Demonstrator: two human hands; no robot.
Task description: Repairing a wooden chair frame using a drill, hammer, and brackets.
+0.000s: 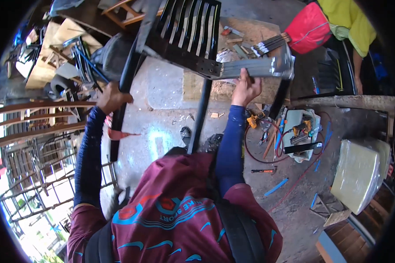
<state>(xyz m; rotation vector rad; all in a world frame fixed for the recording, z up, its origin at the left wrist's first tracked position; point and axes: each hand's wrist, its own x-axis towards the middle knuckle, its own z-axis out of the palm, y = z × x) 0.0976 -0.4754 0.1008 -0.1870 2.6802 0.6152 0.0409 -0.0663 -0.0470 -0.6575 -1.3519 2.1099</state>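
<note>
A black chair frame (180,57) with a slatted back hangs tilted in front of me, between my two hands. My left hand (114,98) is closed around one of its dark legs at the left. My right hand (246,90) grips the lower edge of a grey rail (235,66) on the frame, its thumb lying up against the rail's face. Clear wrapping or tape (284,65) shines at the rail's right end. Another black leg (200,116) slants down toward my feet. The fingers under the rail are partly hidden.
A pale bin (294,131) holds a yellow drill (302,128); a hammer (263,171) and red hose (249,149) lie nearby. Wrapped foam cushions (360,171) stand at the right. Wooden furniture frames (44,114) crowd the left. A person in yellow (351,22) is at the upper right.
</note>
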